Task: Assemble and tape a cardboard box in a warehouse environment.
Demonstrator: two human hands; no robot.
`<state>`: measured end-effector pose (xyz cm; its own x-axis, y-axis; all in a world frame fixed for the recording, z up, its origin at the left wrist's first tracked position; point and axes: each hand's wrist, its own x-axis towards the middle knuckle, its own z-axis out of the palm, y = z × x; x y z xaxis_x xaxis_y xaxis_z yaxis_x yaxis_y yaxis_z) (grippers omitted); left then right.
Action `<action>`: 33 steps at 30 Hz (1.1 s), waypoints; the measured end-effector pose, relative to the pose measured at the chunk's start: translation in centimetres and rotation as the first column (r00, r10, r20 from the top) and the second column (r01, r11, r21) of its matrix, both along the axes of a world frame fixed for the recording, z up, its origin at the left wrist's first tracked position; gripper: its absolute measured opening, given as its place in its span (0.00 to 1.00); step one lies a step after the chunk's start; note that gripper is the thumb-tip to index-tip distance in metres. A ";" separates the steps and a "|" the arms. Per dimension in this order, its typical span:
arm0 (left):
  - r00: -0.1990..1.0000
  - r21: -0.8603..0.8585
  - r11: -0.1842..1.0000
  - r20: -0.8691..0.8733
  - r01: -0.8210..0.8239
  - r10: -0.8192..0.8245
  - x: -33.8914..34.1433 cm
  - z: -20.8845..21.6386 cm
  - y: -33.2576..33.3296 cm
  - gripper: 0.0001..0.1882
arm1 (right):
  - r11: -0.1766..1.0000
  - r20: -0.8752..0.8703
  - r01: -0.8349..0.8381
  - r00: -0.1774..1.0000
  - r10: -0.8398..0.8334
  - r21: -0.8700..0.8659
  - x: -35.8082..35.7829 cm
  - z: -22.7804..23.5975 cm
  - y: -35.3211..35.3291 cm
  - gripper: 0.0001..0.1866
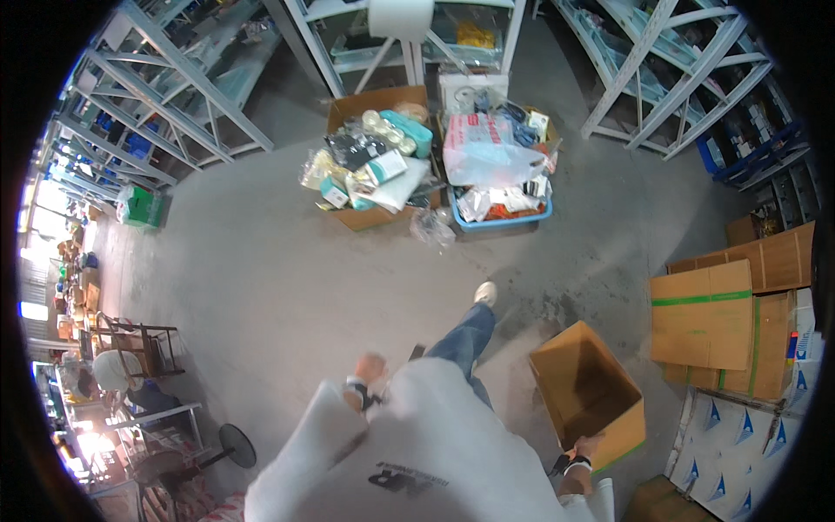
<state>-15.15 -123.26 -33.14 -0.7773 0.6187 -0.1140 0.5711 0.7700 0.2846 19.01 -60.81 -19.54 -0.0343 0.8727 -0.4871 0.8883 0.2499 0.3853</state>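
My right hand (590,445) grips the near edge of an open cardboard box (628,426) at my right side. The box is tilted, its mouth faces me, and no contents show in its shadowed inside. In front of my body is my left hand (371,367), its fingers smeared and hard to make out. A dark strap circles the left wrist, and nothing clearly shows in that hand. One leg is stretched forward on the grey floor, the shoe pointing toward the filled boxes ahead.
A full cardboard box (374,222) and a blue bin (500,224) piled with packages stand ahead. Metal shelving (178,83) lines the far left, with more shelving (639,78) at far right. Flattened cartons (703,326) lean on the right. A chair (156,348) stands left.
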 end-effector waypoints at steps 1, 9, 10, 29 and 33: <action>0.944 -0.348 0.938 0.310 -0.001 0.116 1.9 -1.7 -0.2 0.17 | 0.990 0.151 -0.144 0.978 0.140 0.013 1.4 -4.4 2.0 0.37; 0.273 -0.148 0.547 0.742 -0.824 0.612 11.8 3.5 -11.4 0.14 | 0.923 -0.251 -0.382 0.899 0.359 -0.047 -21.5 3.4 -16.5 0.37; 0.399 -0.061 0.561 0.640 -0.826 0.657 12.6 2.2 -13.3 0.13 | 0.888 -0.230 -0.455 0.874 0.429 -0.071 -23.3 1.1 -18.4 0.38; 0.172 0.104 -0.823 0.985 -0.559 0.008 -14.5 16.8 -39.3 0.44 | 0.013 -0.927 -0.929 0.369 0.070 -0.369 -63.9 3.0 -66.0 0.27; 0.048 0.176 -0.878 0.984 -0.446 0.172 -21.5 23.0 -38.5 0.26 | -0.065 -0.934 -0.933 0.351 0.065 -0.355 -70.7 14.5 -69.4 0.26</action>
